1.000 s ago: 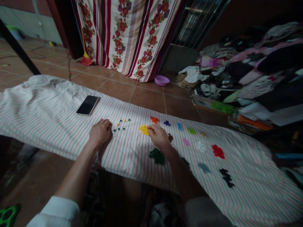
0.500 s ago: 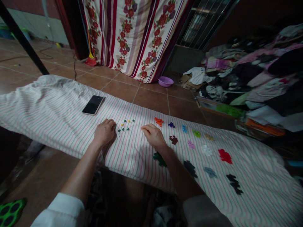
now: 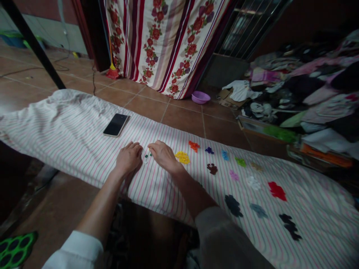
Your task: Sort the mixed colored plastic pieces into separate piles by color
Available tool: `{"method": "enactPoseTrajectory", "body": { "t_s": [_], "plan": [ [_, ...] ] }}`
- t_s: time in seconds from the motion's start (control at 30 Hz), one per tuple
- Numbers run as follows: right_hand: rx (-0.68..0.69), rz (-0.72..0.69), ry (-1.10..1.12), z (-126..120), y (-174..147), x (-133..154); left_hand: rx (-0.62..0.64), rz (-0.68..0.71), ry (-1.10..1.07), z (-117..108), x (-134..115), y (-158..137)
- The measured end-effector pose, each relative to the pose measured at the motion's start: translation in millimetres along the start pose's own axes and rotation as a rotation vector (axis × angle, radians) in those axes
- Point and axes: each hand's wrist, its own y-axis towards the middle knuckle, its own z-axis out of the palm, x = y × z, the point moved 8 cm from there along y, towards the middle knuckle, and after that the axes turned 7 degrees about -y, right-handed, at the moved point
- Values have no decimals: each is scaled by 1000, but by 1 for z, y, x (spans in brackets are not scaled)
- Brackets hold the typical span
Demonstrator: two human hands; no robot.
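Note:
My left hand rests on the striped cloth, fingers bent and pressed together; what they hold, if anything, is hidden. Close beside it, my right hand reaches down with thumb and fingertips pinched at the cloth. Anything in that pinch is too small to make out. Between the hands lie a few tiny dark green pieces, partly covered by my right fingers. A heap of small yellow pieces sits just right of my right hand.
Small piles sorted by colour spread rightward, among them orange pieces, brown pieces, red pieces and black pieces. A phone lies left. Beyond the cloth's far edge are a purple basin and heaped clothes.
My right hand has moved left, close to my left hand, and now covers some of the tiny pieces. The yellow heap that it hid has come into sight. The whole view has shifted slightly.

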Motion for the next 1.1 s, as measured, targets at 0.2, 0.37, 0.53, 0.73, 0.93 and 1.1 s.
{"method": "enactPoseTrajectory", "body": {
  "t_s": [0.2,0.37,0.53,0.73,0.93,1.1],
  "plan": [
    [21,52,-54,8,7,2,0,-6,-4,-1,-1,0],
    [-63,63,43,1,3,-1,3,-11,5,0,1,-1],
    [-162,81,138,-8,-12,-17,34,-6,36,2,1,-1],
    [-247,153,156,-20,-43,-65,58,-6,55,1,0,-1],
    [-311,226,128,-30,-72,-106,75,-24,70,2,1,-1],
    [-296,237,106,-25,-83,-116,68,-26,82,2,1,-1]
  ]
}}
